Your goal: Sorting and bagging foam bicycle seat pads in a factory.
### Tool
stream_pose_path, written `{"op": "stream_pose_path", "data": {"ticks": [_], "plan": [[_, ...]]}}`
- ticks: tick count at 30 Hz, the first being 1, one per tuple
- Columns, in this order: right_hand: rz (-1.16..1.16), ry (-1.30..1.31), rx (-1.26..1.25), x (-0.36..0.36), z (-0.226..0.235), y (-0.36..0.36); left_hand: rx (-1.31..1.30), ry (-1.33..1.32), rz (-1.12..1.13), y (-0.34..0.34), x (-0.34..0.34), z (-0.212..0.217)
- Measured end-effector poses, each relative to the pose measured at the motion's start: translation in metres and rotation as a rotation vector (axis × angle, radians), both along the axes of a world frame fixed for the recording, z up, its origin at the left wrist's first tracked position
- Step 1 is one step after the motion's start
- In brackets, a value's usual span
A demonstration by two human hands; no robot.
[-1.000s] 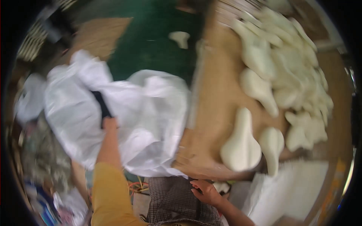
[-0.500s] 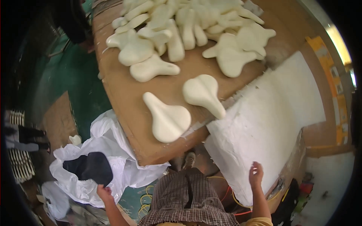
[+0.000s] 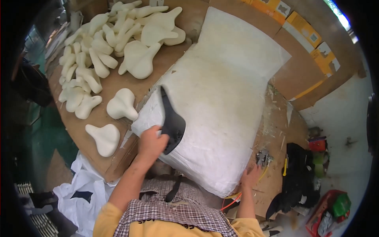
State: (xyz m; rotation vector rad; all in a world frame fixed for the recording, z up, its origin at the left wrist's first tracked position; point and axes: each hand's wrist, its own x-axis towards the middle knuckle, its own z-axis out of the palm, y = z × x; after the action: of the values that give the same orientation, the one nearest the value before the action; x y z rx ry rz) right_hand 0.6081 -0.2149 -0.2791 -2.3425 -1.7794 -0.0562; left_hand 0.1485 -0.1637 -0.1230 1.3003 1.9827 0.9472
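My left hand (image 3: 152,142) is closed on the near edge of a black saddle-shaped piece (image 3: 172,122), held tilted over a padded white surface (image 3: 221,98). Its narrow tip points away from me. Low on the right, my right hand (image 3: 251,176) is beside the white pad, fingers stretched toward a small grey metal tool (image 3: 262,158) and somewhat blurred. No grip on the tool is visible. Two cream foam bicycle saddle pads, one nearer (image 3: 105,139) and one farther (image 3: 122,104), lie on the brown board left of my left hand.
A heap of cream saddle pads (image 3: 106,43) covers the far left of the brown board (image 3: 75,128). White plastic sacking (image 3: 85,201) hangs low on the left. Black material (image 3: 296,177) and a red bag (image 3: 325,211) lie at right. Orange-yellow boxes (image 3: 302,29) line the back.
My view has turned right. The black piece is now in my left hand, which has moved from the white sack to above the white pad. My right hand has moved beside the metal tool.
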Motion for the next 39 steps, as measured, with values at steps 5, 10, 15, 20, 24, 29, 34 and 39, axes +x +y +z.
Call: {"op": "stream_pose_path", "data": {"ticks": [5,10,15,20,24,29,34,39], "plan": [[-0.070,0.235,0.104,0.018,0.020,0.022,-0.067,-0.390,-0.364,0.052,0.092,-0.012],[-0.103,0.139,0.085,0.051,0.030,0.032,0.017,0.017,-0.186,0.063,0.080,-0.111],[-0.406,1.250,-0.120,0.062,0.114,-0.021,-0.465,-0.450,0.132,0.073,0.060,-0.157],[0.088,1.043,-0.010,-0.015,0.195,-0.046,-0.580,-0.920,0.122,0.080,0.092,-0.164],[0.231,1.119,0.117,-0.046,0.233,-0.042,-0.584,-1.062,0.188,0.078,0.101,-0.156],[0.243,1.431,-0.089,-0.053,0.270,-0.044,-0.408,-1.333,0.076,0.074,0.103,-0.135],[0.298,1.301,-0.304,-0.049,0.269,-0.055,-0.333,-1.301,0.090,0.063,0.105,-0.131],[0.190,1.425,-0.115,-0.068,0.284,-0.038,-0.352,-1.313,0.104,0.052,0.108,-0.136]]}}
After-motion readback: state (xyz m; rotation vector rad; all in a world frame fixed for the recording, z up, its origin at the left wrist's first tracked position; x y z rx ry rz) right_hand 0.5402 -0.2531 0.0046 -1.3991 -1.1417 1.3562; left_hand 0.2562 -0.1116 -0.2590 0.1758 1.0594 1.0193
